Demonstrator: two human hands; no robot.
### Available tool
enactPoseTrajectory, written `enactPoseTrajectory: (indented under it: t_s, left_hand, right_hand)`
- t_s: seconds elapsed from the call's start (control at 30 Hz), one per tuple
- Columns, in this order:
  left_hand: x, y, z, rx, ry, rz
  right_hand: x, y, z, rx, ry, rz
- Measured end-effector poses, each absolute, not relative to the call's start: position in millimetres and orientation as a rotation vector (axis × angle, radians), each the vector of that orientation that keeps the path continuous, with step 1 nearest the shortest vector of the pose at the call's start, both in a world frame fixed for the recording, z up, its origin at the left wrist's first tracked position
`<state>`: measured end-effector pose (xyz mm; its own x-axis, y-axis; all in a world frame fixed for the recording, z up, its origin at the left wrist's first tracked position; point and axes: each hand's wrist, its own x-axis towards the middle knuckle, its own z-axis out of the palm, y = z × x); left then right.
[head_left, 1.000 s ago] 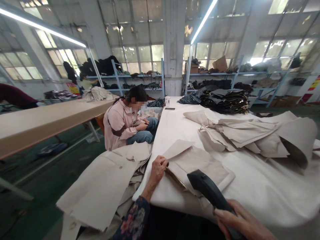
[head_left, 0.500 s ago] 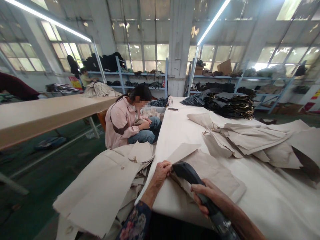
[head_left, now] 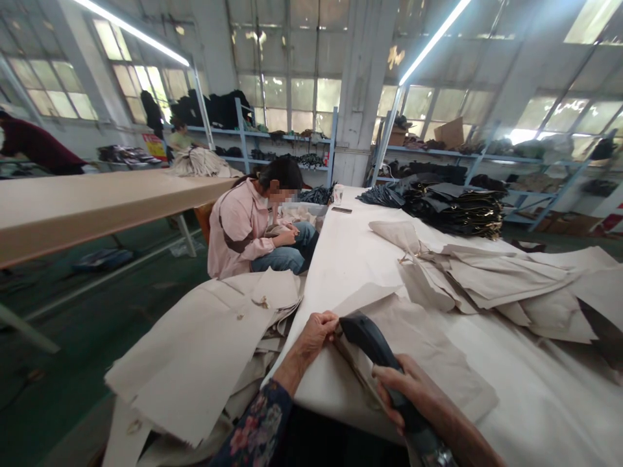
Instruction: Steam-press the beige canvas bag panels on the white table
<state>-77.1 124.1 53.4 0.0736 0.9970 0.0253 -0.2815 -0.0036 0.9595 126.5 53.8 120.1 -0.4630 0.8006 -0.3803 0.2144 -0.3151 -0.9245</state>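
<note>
Pinching the edge of a flat, pale beige fabric piece (head_left: 423, 334) between thumb and fingers, the person's left hand (head_left: 315, 336) is at the near side of a long white-covered table (head_left: 353, 250), where the fabric lies. The right hand (head_left: 406, 386) wraps its fingers around a curved black handheld tool (head_left: 370, 340), its tip just beside the left fingertips; whether they touch cannot be told.

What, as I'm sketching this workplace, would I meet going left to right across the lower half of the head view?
Draped beige pieces → left hand → tip of the black handheld tool → right hand.
</note>
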Motion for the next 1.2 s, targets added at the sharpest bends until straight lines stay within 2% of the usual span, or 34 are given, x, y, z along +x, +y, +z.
enactPoseTrajectory:
  t_s: [0.27, 0.53, 0.7, 0.97, 1.1, 1.2]
  left_hand:
    - [-76, 126, 52, 0.989, 0.980, 1.294]
    - [-75, 125, 51, 1.061, 0.983, 1.282]
    - [-74, 122, 55, 1.205, 1.018, 1.245]
    - [-72, 116, 54, 1.335, 1.146, 1.236]
    - [-62, 95, 46, 1.212, 1.373, 1.397]
    - [-51, 75, 43, 0.878, 1.484, 1.457]
  right_hand:
    - [153, 59, 143, -1.279, -1.366, 1.658]
    - [151, 33, 128, -1.395, -1.394, 1.743]
    - [129, 45, 120, -1.294, -1.495, 1.794]
    - [162, 45, 135, -1.340, -1.442, 1.611]
    - [190, 22, 135, -1.409, -1.411, 1.652]
    - [203, 5, 127, -1.454, -1.396, 1.688]
